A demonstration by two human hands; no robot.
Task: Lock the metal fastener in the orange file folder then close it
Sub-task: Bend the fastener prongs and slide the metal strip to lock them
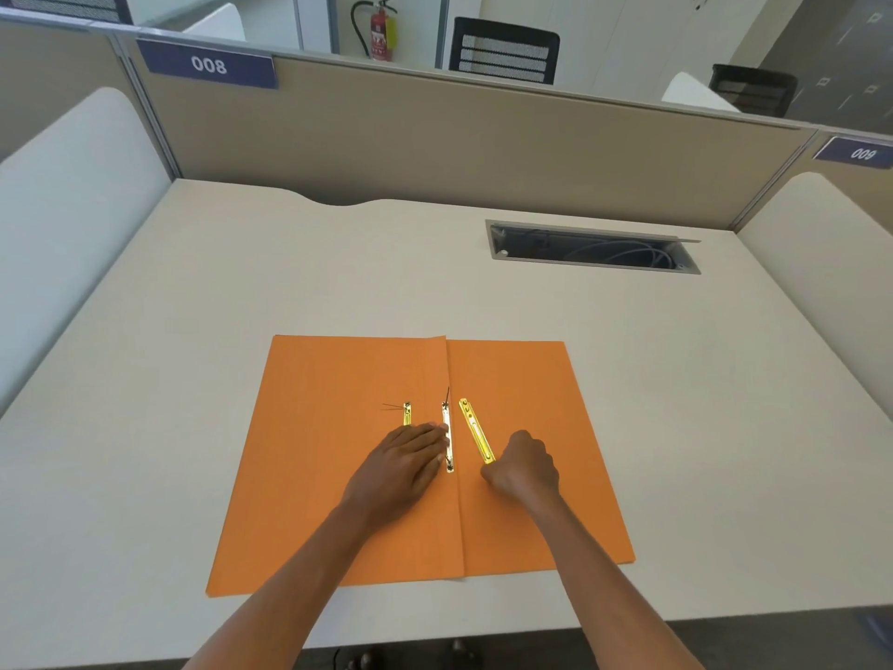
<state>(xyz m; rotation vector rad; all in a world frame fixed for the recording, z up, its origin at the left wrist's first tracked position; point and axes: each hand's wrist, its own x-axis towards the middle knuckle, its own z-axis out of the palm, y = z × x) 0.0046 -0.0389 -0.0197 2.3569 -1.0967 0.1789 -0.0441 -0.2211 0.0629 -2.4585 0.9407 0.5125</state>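
Observation:
An orange file folder lies open and flat on the desk, its fold running down the middle. Along the fold sits a pale metal fastener base with a thin prong standing up at its far end. My left hand lies flat on the left leaf, fingertips against that base. My right hand is closed around the near end of a loose gold fastener bar, which slants across the right leaf. A short gold piece with thin prongs lies on the left leaf, partly under my left hand.
The beige desk has an open cable tray at the back right. Partition walls stand behind and at both sides. The desk's near edge runs just below the folder.

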